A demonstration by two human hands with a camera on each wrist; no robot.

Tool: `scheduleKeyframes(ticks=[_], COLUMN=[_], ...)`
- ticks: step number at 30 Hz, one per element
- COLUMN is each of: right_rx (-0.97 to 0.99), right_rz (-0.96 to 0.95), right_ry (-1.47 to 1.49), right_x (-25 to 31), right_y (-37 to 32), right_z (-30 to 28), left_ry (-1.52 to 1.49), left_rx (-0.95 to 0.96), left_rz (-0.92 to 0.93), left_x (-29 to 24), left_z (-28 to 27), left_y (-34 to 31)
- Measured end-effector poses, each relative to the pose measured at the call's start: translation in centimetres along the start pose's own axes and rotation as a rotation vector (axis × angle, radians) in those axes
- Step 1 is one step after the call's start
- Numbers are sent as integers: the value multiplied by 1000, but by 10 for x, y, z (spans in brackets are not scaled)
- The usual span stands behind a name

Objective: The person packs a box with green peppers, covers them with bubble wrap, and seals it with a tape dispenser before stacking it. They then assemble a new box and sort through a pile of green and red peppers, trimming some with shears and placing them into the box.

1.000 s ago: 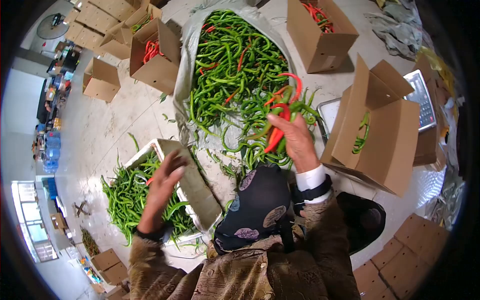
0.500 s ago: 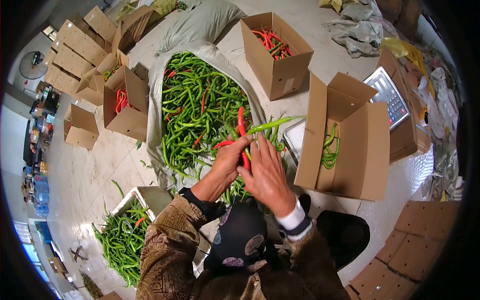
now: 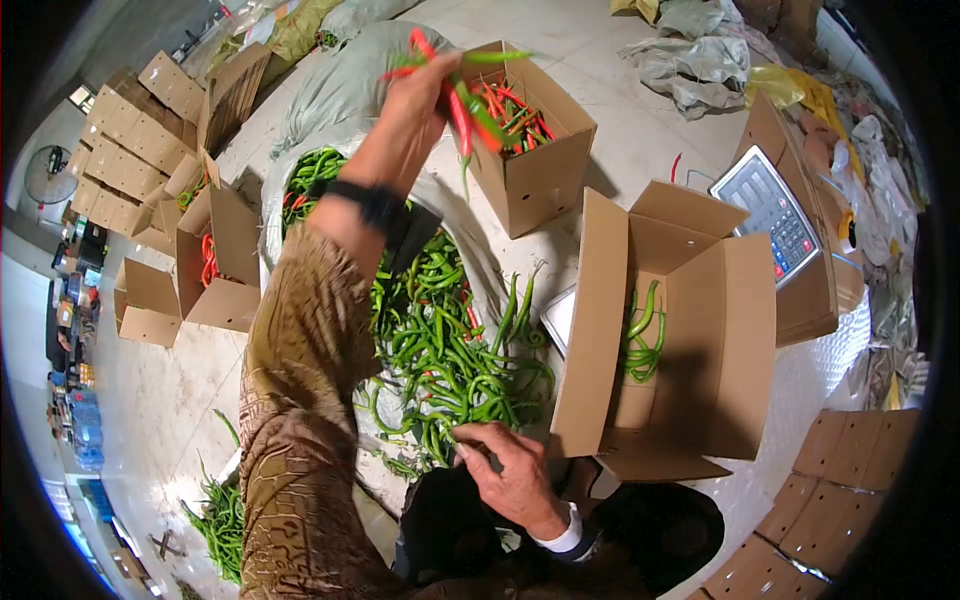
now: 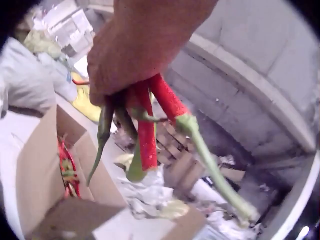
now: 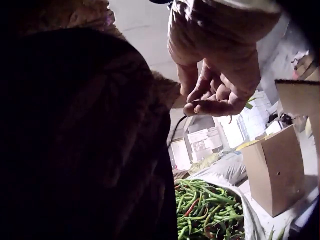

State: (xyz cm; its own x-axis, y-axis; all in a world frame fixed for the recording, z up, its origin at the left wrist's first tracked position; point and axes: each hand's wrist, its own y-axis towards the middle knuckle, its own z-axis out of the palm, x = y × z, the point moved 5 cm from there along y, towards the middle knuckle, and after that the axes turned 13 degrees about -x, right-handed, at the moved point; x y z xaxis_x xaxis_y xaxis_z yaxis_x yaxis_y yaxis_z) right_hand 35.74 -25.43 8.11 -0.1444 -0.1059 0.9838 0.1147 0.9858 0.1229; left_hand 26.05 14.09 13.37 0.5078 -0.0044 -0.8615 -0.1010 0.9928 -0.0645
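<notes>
My left hand [image 3: 415,95] is stretched far forward and grips a small bunch of long chili peppers, red [image 4: 167,97] and green [image 3: 490,125]. The bunch overlaps the near corner of a tall cardboard box [image 3: 545,185] with red chili peppers [image 3: 520,120] inside. Stems hang down below the fist in the left wrist view. Near the lap, my right hand [image 3: 512,480] has its fingers loosely bent, and nothing shows between them. It is closest to the near end of a heap of green chili peppers [image 3: 440,350] in an opened pale sack [image 3: 465,240], partly hidden by my left forearm.
On the right, an open cardboard box [image 3: 700,310] holds a few green chili peppers [image 3: 645,345]; a digital scale [image 3: 770,215] stands behind it. More cardboard boxes [image 3: 235,235] are at left. Another heap of green peppers [image 3: 220,530] lies low left, and stacked flat cartons [image 3: 830,500] low right.
Both hands came together over the sack around red and green peppers. Then the left hand swung forward with the bunch to the box of red ones, while the right drew back toward the lap.
</notes>
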Motion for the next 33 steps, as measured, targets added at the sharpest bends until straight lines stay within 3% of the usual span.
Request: scheduleKeyframes(ticks=[1, 4, 5, 7, 8, 10, 11, 13, 15, 16, 17, 18, 19, 21, 23, 25, 27, 31, 32, 33], right_rx=[7, 11, 28, 5, -3, -6, -6, 66, 138, 132, 107, 78, 100, 85, 88, 116, 143, 132, 124, 124], right_rz=[-18, -4, 27, 79, 80, 106, 113, 150, 368, 397, 585, 461, 571, 725, 796, 714, 639, 806, 835, 842], right_ry=[-20, 33, 35, -11, -25, -39, -70, 17, 163, 101, 117, 34, 26, -53, -26, -70, -115, 16, 7, 1], right_x=[-8, -27, -32, -41, -40, -41, -45, -52, -82, -96, -123, -162, -206, -252, -282, -324, -330, -301, -296, -291], right_y=[-1, 1, 1, 4, 7, 7, 2, -12, -24, -24, -33, -44, -60, -81, -101, -123, -129, -116, -112, -109], right_z=[4, 7, 8, 6, 4, 10, 17, 36, 49, 50, 53, 53, 52, 42, 33, 24, 22, 31, 34, 36], left_ry=[-7, 112, 479, 859, 853, 683, 488, 477, 685, 690, 693, 1002, 1312, 1130, 1063, 1250, 1329, 1320, 1315, 1536], left_rx=[135, 48, 77, 105, 282, 270, 61, -44, -123, -65, 4, 132, 273, 25, -32, 7, 16, -205, -204, -291], left_rz=[3, -24, 243, 507, 564, 170, -254, -364, -530, -599, -663, -750, -831, -973, -935, -359, -281, 16, 9, -51], left_x=[-5, 17, 32, 59, 63, 70, 65, 73, 63, 69, 80, 79, 78, 77, 101, 131, 157, 247, 259, 268], left_z=[21, 15, -11, -62, -75, -116, -126, -193, -256, -314, -374, -413, -436, -442, -448, -444, -411, -412, -400, -393], left_y=[-2, 35, 58, 72, 51, 1, -64, -139, -223, -260, -297, -335, -372, -426, -443, -424, -392, -346, -344, -346])
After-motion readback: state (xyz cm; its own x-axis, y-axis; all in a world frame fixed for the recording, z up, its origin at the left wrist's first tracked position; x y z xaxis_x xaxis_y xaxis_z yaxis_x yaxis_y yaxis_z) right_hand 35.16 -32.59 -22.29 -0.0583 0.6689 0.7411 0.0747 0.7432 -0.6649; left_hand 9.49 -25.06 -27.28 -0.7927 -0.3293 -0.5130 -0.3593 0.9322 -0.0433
